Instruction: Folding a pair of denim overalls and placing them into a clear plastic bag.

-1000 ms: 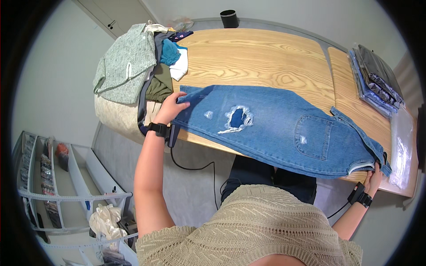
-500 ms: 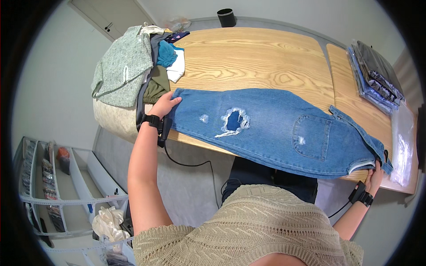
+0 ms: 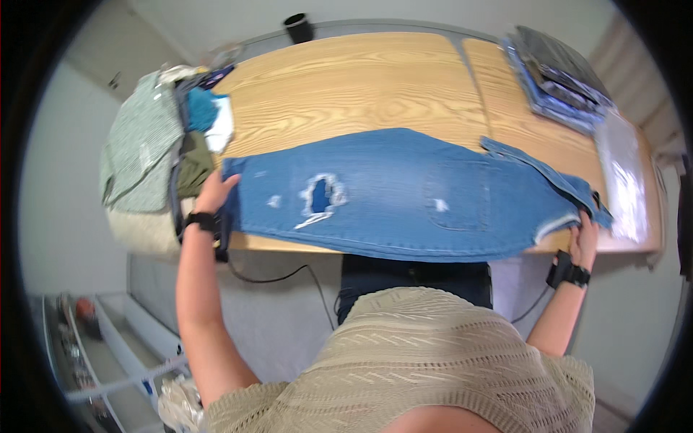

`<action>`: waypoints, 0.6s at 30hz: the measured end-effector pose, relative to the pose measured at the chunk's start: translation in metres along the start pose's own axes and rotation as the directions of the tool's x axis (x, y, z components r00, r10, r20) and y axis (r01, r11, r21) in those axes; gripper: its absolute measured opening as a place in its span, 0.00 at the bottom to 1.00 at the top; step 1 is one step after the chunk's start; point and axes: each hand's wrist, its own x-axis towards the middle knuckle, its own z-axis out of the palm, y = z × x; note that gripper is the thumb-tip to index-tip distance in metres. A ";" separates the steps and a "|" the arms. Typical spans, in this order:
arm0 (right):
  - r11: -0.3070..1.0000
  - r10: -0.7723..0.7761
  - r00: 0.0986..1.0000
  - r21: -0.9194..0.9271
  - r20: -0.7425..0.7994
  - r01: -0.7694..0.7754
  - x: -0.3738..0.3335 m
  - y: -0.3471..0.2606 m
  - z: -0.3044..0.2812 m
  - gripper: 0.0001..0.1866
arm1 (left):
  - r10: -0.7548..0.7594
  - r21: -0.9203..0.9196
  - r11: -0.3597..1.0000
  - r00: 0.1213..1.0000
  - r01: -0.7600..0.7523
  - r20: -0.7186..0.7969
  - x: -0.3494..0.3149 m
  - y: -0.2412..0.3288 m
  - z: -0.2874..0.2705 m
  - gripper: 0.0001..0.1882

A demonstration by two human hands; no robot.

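Blue denim overalls (image 3: 390,191) lie folded lengthwise across the front of the wooden table, with a frayed hole on the leg and a back pocket in the middle. At the leg hem on the left, my left hand (image 3: 214,192) is closed on the denim, its thumb on top and its other fingers partly hidden. My right hand (image 3: 585,239) grips the bib and strap end on the right, its fingertips tucked into the fabric. Black bands with small boxes circle both wrists.
A heap of clothes (image 3: 144,148) sits at the table's left end, beside my left hand. Packed garments (image 3: 559,76) and clear plastic bags (image 3: 624,180) lie at the right. A divided shelf (image 3: 119,346) stands low on the left; a cable (image 3: 289,273) hangs below the table edge.
The view has turned, so the table appears shifted left and more level. The overalls now lie straighter along the front edge, with both hands still at their ends.
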 end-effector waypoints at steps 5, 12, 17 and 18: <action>0.671 0.099 0.990 0.741 -0.102 0.009 -0.013 -0.082 0.014 0.10 | 0.039 -0.341 0.937 0.993 -0.075 -0.112 -0.014 0.008 -0.019 0.18; 0.540 0.390 0.919 0.792 0.065 -0.285 -0.031 -0.120 0.024 0.16 | 0.113 0.242 0.970 0.912 -0.016 -0.393 -0.030 -0.058 -0.026 0.32; 0.927 0.161 0.893 0.375 -0.420 0.010 -0.017 -0.104 0.026 0.27 | 0.337 0.165 0.939 0.902 -0.301 -0.271 -0.083 0.075 0.003 0.30; 0.989 0.078 0.898 0.149 -0.434 -0.015 -0.014 -0.109 0.026 0.33 | 0.426 0.135 0.904 0.874 -0.405 -0.234 -0.098 0.092 0.012 0.30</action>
